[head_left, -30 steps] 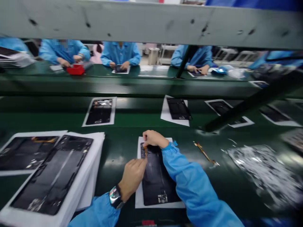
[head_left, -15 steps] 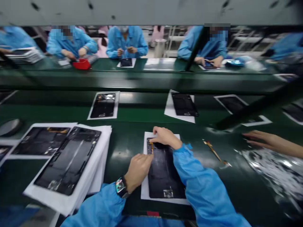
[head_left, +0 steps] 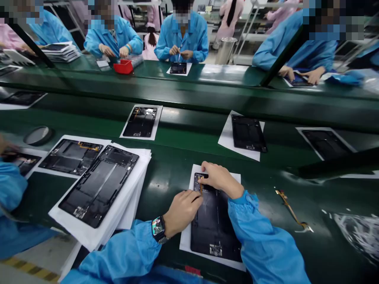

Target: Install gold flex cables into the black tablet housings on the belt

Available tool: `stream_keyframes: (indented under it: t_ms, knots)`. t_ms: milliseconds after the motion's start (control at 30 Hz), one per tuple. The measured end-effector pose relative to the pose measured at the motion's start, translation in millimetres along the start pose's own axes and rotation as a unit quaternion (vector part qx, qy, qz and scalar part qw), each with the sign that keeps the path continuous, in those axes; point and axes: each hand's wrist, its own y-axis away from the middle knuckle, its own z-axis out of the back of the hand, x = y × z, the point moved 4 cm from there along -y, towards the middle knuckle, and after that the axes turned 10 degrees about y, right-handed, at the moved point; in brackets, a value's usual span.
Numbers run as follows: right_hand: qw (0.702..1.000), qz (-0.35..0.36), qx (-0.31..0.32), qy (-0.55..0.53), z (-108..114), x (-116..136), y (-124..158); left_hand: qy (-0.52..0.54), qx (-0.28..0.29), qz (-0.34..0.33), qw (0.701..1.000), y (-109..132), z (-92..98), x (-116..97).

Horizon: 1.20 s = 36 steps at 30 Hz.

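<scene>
A black tablet back housing (head_left: 215, 225) lies on a white sheet (head_left: 186, 240) on the green conveyor belt (head_left: 166, 205), right in front of me. A thin orange flex cable (head_left: 201, 185) runs along its upper end. My left hand (head_left: 182, 211), with a smartwatch (head_left: 158, 228) at the wrist, has its fingertips pinched on the lower end of that cable. My right hand (head_left: 220, 177) lies across the top of the housing, its fingers at the cable's upper end. Both hands hide part of the cable.
To my left, a stack of white sheets (head_left: 130, 185) carries a black housing, with another housing (head_left: 71, 157) beside it. A loose flex strip (head_left: 291, 209) and crumpled clear plastic (head_left: 359, 232) lie to my right. More housings (head_left: 141, 121) sit farther along the belt, with co-workers beyond.
My view has tilted up and shifted, so the belt items appear farther right. The bare hand seen at the right half a second ago has gone. My hands remain at the housing's upper end.
</scene>
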Motion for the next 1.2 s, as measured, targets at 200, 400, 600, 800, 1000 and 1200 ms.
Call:
stream_keyframes:
  t_ms: [200,400,600,800,1000,1200]
  knots:
    - [0.999,0.030,-0.003,0.028,6,3,-3,0.003,-0.027,-0.027,0.999,2,-3.3,0]
    - [0.996,0.017,-0.079,0.037,-4,1,11,-0.008,-0.001,-0.025,1.000,4,-7.6,1]
    - [0.997,0.019,-0.067,-0.025,-8,-5,7,-0.019,0.033,-0.026,0.999,4,-10.5,2]
    - [0.996,0.028,-0.055,-0.066,-9,-12,1,-0.017,0.042,-0.044,0.998,2,-6.7,3]
    - [0.996,0.031,-0.054,-0.063,-9,-12,4,-0.029,0.057,-0.046,0.997,1,-5.5,2]
    - [0.996,0.023,-0.058,-0.064,-7,-12,5,-0.040,0.057,-0.045,0.997,1,-8.8,1]
